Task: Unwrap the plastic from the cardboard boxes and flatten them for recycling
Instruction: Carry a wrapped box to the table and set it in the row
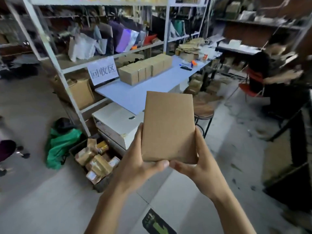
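Observation:
I hold a plain brown cardboard box [168, 125] upright in front of me, its broad face toward the camera. My left hand [143, 161] grips its lower left edge with the thumb under the bottom. My right hand [195, 164] grips the lower right corner. No plastic wrap shows on it. A row of similar cardboard boxes [145, 69] stands on the pale blue table [135, 97] beyond.
A white metal shelf rack [55, 65] with a paper sign [103, 70] stands left of the table. On the floor lie a black bin of wrapped parcels [96, 162], a green bag [59, 146] and a white box [116, 122]. A round stool [203, 109] stands behind the box. A person [265, 68] sits at right.

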